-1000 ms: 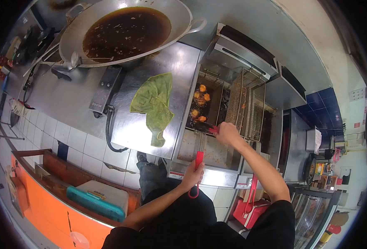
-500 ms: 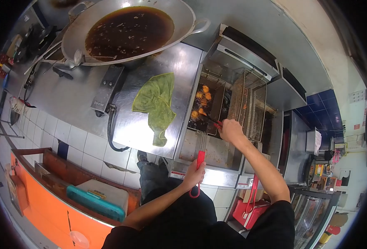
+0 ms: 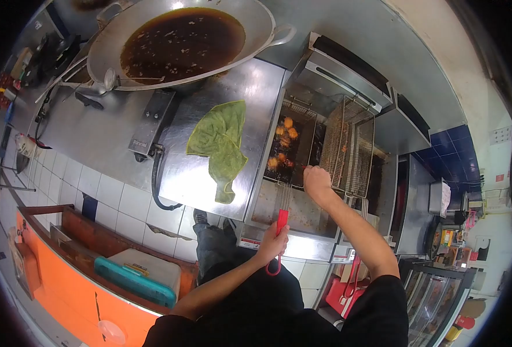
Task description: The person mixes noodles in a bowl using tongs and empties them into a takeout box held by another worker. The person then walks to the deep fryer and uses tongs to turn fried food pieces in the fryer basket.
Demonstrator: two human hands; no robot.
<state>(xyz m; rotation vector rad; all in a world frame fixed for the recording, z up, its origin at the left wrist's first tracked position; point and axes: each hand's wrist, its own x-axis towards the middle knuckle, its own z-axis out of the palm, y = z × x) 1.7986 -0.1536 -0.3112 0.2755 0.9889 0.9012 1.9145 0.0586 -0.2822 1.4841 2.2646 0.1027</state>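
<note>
My left hand (image 3: pixel 273 244) is closed round the red handle (image 3: pixel 282 220) of a wire fryer basket (image 3: pixel 275 180), which sits in the dark oil of the deep fryer. Several golden fried pieces (image 3: pixel 288 132) float inside this basket, among bubbles. Over the fryer's front edge, just right of the basket, my right hand (image 3: pixel 318 184) is closed on red-handled tongs; their dark ends hardly show against the oil. A second wire basket (image 3: pixel 357 144) rests higher, to the right of the first, close to my right hand.
A large wok (image 3: pixel 261 34) of brown oil stands at the back left, a skimmer (image 3: pixel 110 80) on its rim. On the steel counter lies a green cloth (image 3: pixel 218 144). A burner control box (image 3: pixel 153 121) and hose are left of it. An orange counter (image 3: pixel 65 277) is lower left.
My right hand has drawn slightly toward me and its tool has pulled back from the fried pieces. My left hand still grips the basket handle in nearly the same place.
</note>
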